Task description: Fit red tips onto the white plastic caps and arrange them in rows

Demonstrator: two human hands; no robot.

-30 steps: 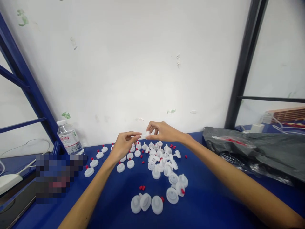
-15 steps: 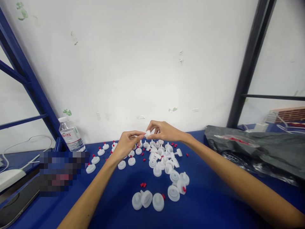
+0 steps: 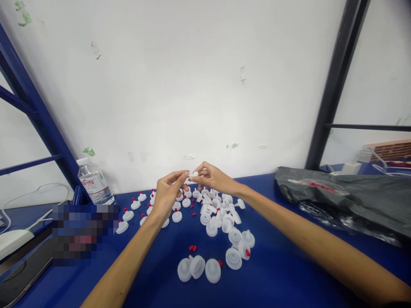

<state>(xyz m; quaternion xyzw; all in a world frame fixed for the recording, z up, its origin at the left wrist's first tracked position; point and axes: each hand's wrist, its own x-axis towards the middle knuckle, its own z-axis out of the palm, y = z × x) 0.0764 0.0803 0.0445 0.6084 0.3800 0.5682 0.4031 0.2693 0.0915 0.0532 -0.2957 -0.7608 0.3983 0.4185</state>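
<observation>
My right hand (image 3: 210, 176) pinches a white plastic nozzle cap (image 3: 194, 174) by its wide base, just above the far side of the table. The cap is tipped sideways, its narrow spout pointing left. At that spout the thumb and fingertips of my left hand (image 3: 170, 186) are closed; whether a small red tip is also between them is hidden. Below and to the right lies a heap of loose white nozzle caps (image 3: 212, 229) with several small red tips (image 3: 194, 214) among them. On the left, white caps with red tips on their spouts (image 3: 127, 215) stand upright, spread out.
A water bottle (image 3: 94, 182) stands at the back left, beside a blue metal frame (image 3: 41, 115). A dark phone (image 3: 24, 271) lies at the left edge. To the right is a grey plastic bag (image 3: 340, 201). The white wall (image 3: 180, 85) rises behind the blue table (image 3: 272, 265).
Both hands have shifted slightly left and up with the white cap. The cap has turned so its spout points more level toward my left fingers. The view has tilted a little.
</observation>
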